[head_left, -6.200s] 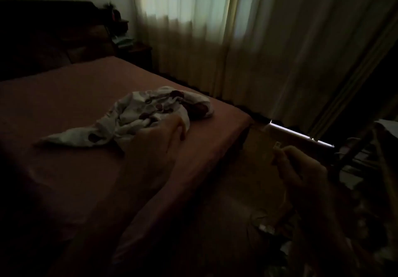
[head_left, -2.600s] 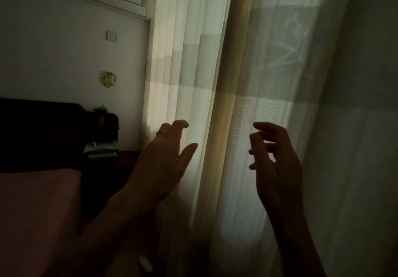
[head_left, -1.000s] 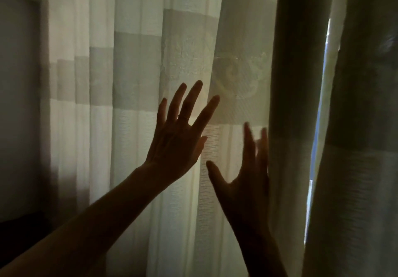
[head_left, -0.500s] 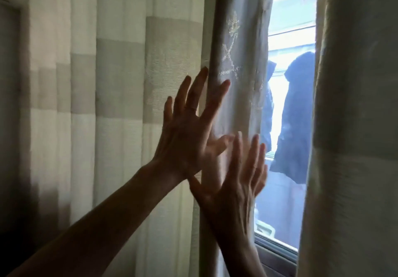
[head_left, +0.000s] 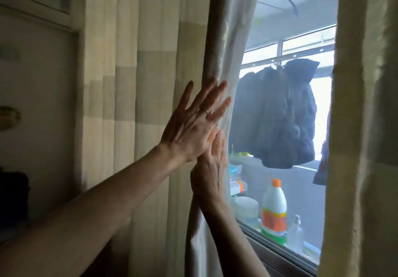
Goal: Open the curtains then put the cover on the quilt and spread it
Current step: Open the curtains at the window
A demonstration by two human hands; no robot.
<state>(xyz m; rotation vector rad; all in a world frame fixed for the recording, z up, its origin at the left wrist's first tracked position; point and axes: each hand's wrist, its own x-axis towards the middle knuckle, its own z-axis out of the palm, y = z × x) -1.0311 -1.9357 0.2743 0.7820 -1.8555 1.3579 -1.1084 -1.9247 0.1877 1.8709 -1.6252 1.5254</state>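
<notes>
— What's happening at the window?

— Both hands are on the left curtain [head_left: 150, 104]. The left hand [head_left: 193, 126] lies flat against its inner edge, fingers spread and straight. The right hand [head_left: 210, 169] sits just under it, fingers straight and close together, pressing the same edge. No pinching grip, just palms pushing cloth aside.

— So is it open?

— Partly. There's a gap between that panel and the right curtain [head_left: 361, 147], and daylight comes through the window [head_left: 280, 126]. You can see a dark jacket [head_left: 284, 115] hanging outside and a white bottle with an orange cap [head_left: 274, 207] beyond the glass.

— And the right panel?

— Nobody is touching it; it covers the right side of the window. I'd say the curtain step is about halfway: the left one needs bunching toward the wall, and the right one needs drawing back.

— And the quilt, the cover?

— Neither is in view from here. Only a dark shape low on the left, which I can't make out. I'd judge that whole part is not yet begun: covering the quilt, then spreading it.
</notes>
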